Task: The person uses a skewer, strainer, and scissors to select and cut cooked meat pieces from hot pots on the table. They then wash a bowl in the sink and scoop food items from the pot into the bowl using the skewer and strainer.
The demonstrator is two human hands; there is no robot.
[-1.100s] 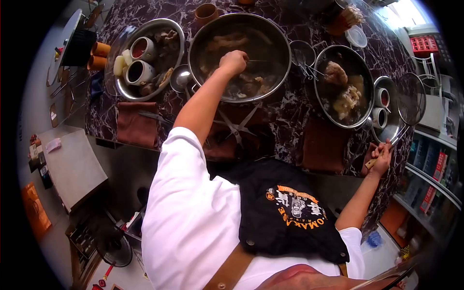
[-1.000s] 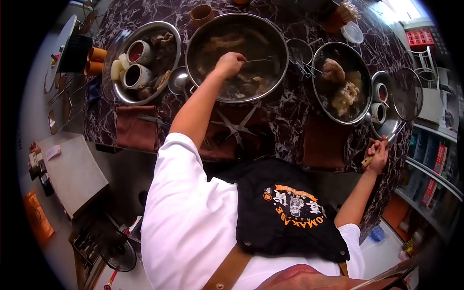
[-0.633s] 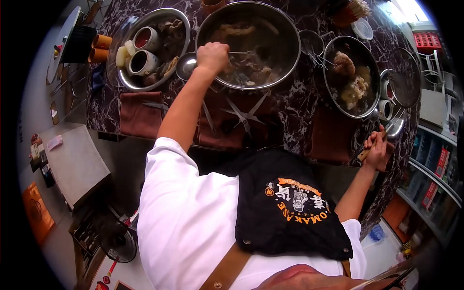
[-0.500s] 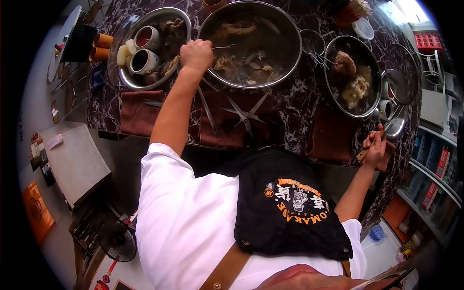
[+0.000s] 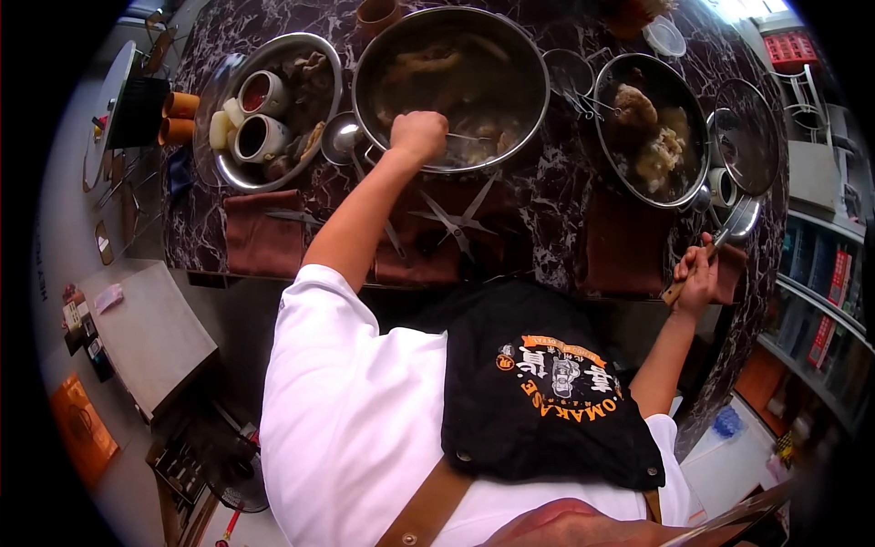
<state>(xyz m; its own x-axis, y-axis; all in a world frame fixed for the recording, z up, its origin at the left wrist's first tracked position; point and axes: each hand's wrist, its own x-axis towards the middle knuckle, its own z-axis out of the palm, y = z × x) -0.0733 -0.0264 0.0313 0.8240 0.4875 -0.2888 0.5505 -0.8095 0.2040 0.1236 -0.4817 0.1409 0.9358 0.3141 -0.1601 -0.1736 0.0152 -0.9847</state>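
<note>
My left hand is closed above the near side of a large round metal pot, gripping a thin metal utensil whose far end reaches over murky broth and meat pieces. The exact kind of utensil does not show. At the table's right front corner, my right hand is wrapped round a wooden-handled tool. Its metal part points away from me, toward a shiny metal dish; I cannot make out its shape. Close to my left wrist lies a round metal ladle.
Left stands a metal bowl with meat, white chunks and two sauce cups. An oval pan on the right holds large meat pieces. Scissors lie on a brown cloth at the front. A glass lid is far right.
My left hand has moved from the pot's left rim to its near side, rightward and closer to me, carrying the thin metal utensil. The ladle now shows fully. My right hand keeps its grip.
</note>
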